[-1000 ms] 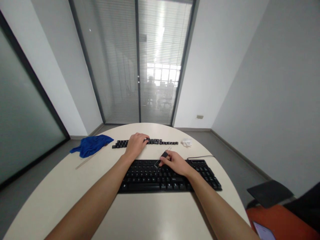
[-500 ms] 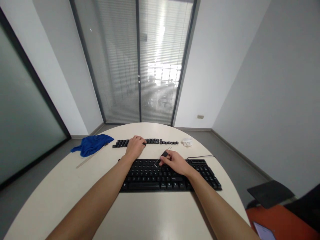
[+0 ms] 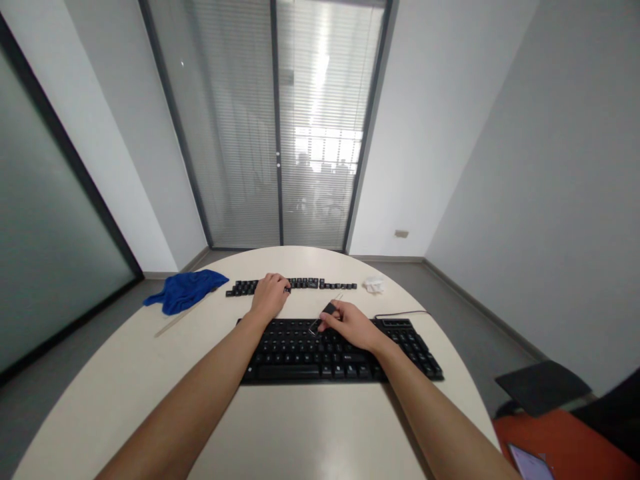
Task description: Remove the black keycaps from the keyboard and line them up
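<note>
Black computer keyboard [image 3: 325, 360], lower centre of the frame, its space bar [image 3: 287, 372] in place; loose keycaps [image 3: 305, 283] already lie in rows at mid-frame. How many remain fitted is unclear. Right hand [image 3: 350, 325], fingers closed, grips a wire keycap puller [image 3: 329, 309] over the keyboard. Left hand [image 3: 270, 295], half-curled, covers some keycaps; its hold is hidden.

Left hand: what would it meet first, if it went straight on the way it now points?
The left hand would probably first meet the keycaps just ahead and to its right; it may already touch some, but depth is unclear.
</note>
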A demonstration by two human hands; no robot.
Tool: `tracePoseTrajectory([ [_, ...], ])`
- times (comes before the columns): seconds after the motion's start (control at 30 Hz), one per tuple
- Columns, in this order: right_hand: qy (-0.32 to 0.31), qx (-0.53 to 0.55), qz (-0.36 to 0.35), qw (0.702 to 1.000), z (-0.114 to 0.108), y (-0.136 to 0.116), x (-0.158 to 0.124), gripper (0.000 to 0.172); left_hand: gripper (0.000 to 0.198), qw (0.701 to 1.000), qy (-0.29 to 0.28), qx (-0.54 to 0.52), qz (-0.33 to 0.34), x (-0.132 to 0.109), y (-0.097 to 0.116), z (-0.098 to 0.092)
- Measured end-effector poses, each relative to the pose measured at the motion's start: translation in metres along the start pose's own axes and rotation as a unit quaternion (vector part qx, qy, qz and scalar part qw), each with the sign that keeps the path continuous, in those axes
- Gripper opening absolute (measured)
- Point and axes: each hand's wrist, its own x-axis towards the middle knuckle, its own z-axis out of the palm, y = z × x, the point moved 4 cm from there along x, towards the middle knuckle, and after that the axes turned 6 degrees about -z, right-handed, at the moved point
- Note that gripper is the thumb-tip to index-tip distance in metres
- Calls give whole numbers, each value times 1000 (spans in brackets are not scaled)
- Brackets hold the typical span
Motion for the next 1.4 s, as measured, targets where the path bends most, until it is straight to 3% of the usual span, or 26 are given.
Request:
tracePoseTrajectory([
  [0.37, -1, 7, 1, 1000, 0, -1, 0, 27, 17, 1000, -15, 6, -26, -2, 2, -6],
  [0.63, 3, -20, -4, 1000, -2, -5, -2, 28, 16, 996, 36, -68, 36, -11, 20, -35],
  [0.77, -2, -19, -12, 1000, -8, -7, -5, 27, 19, 981, -35, -124, 143, -21, 41, -44],
  [0.87, 5, -30, -22, 999, -15, -10, -7, 24, 20, 965, -106, -157, 181, -28, 54, -49],
  [1.1, -12, -102, -53, 993, -21, -21, -10, 27, 39, 926, -260, -199, 187, -48, 68, -59],
  [1.4, -49, -120, -63, 990, -15, -31, -10, 28, 94, 911, -331, -181, 167, -72, 70, -54],
])
